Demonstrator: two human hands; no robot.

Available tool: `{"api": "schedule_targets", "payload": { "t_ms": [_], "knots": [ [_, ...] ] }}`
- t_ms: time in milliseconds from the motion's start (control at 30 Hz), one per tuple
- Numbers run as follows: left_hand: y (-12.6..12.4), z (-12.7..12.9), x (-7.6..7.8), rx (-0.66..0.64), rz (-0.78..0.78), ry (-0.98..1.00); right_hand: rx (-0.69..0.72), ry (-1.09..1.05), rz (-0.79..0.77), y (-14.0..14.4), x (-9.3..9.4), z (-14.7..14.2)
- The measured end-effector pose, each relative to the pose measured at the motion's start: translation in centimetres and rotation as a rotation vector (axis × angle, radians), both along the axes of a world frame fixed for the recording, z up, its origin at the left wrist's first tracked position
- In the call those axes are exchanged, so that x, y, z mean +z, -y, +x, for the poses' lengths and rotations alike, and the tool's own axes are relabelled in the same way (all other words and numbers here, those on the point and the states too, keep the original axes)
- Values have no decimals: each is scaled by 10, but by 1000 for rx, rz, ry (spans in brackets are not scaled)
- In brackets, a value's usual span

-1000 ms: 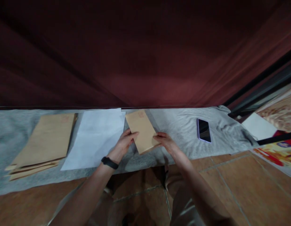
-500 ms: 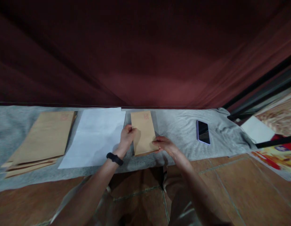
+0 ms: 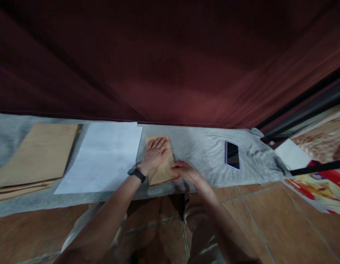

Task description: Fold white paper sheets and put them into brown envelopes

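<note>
Dim, warm lighting; upper frame nearly black. Slight overall blur. Wide-angle distortion bends the edges; right side brightest.

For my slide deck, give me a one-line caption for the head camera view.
Left hand lies flat on a small brown envelope while the right hand touches its near edge.

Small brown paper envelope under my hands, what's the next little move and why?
Probably slide the left hand toward the near end of the small brown paper envelope to press it flat. That palm lies flat on its far half, the right hand pinches the near right edge, and it lies on the grey cloth.
</note>
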State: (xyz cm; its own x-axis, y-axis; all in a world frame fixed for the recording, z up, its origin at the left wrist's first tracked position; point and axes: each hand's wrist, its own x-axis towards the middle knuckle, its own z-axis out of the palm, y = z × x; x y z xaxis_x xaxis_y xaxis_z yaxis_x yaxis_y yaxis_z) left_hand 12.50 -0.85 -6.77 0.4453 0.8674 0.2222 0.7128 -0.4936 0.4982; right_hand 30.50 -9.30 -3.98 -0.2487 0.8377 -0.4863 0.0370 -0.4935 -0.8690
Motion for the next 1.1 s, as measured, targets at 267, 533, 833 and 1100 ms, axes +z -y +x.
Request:
{"api": "schedule_targets", "payload": {
  "t_ms": [267,533,833,1100],
  "knots": [
    [2,4,-4,-21,-10,3,-11,-7,-32,-2,-2,-4],
    [21,1,-3,-123,-57,65,-81,-32,5,3,2,-5],
    [40,-9,3,-175,-266,235,-129,-18,66,8,3,-9],
    [35,-25,18,-169,-237,301,-261,-2,86,-2,1,-9]
  ]
}}
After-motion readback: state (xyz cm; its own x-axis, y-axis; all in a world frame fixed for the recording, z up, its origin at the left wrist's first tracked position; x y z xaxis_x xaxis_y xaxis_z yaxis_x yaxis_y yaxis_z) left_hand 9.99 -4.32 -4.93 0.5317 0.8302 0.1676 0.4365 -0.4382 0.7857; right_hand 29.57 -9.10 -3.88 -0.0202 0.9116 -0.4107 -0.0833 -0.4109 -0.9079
